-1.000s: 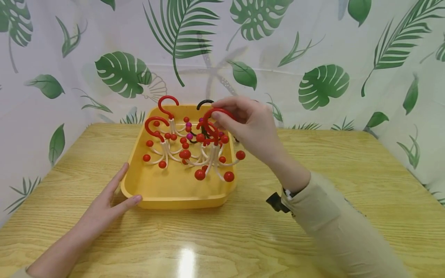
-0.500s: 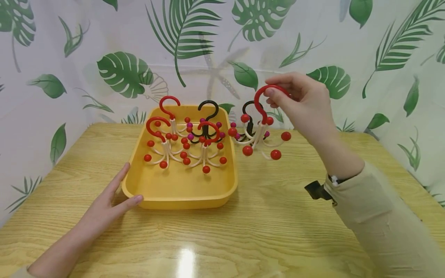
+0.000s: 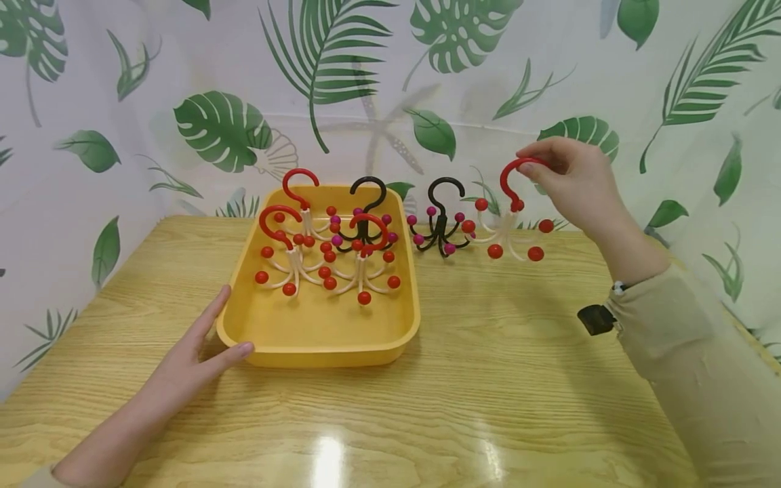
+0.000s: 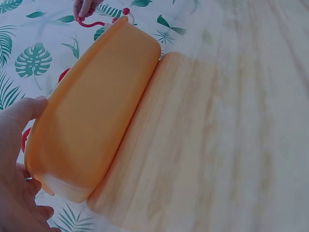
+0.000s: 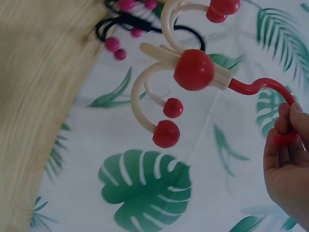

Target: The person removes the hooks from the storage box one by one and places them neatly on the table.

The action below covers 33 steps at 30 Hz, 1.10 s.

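Observation:
My right hand (image 3: 576, 177) pinches the red hook of a multi-arm hanger (image 3: 506, 227). Its cream arms curve out to red ball tips, and it hangs upright, apart from the tray at its left. The right wrist view shows thumb and fingers on the curve of this hanger's hook (image 5: 258, 86). At the near left corner of a yellow tray (image 3: 323, 357), my left hand (image 3: 189, 352) rests with the thumb at the front rim and fingers along the left side. Inside the tray stand several similar hangers (image 3: 295, 263) with red hooks and a black hanger (image 3: 364, 227) with magenta balls.
Another black hanger (image 3: 441, 227) with magenta balls stands on the wooden table (image 3: 488, 379), between the tray and the raised hanger. A white sheet printed with green leaves (image 3: 476, 88) hangs behind the table.
My right hand has carried the red-hooked hanger from over the tray's right side out to the right, past the black hanger on the table. The left hand stays at the tray's corner.

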Tool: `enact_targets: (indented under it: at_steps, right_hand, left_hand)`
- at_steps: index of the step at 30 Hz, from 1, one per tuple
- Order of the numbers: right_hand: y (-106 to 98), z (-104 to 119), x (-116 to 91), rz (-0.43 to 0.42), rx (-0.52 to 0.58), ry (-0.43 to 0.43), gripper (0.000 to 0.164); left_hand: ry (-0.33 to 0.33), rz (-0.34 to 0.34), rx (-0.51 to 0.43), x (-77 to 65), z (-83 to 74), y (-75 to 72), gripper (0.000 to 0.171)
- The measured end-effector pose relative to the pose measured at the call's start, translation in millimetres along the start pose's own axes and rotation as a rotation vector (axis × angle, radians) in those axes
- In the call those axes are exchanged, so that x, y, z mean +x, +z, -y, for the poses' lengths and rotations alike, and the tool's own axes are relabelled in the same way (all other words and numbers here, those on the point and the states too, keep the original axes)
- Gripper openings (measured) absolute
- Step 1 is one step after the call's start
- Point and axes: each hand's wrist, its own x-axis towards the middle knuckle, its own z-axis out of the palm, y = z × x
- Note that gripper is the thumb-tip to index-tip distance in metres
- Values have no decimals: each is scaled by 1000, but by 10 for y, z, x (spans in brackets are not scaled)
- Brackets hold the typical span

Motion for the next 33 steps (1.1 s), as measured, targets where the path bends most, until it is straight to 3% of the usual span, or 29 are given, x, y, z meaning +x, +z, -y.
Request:
enact_targets:
  at_steps: [12,21,33]
  right_hand:
    - [16,-440,143,75,-109,140,28]
    - [154,-764,312,94,-168,129,22]
    - [347,-884,409,73,-195,86,18]
  left_hand:
    - [-10,2,-4,4,4,3,90]
    - [-9,2,-14,3,10,1,90]
    - [-18,1,-6,-6,-8,2,89]
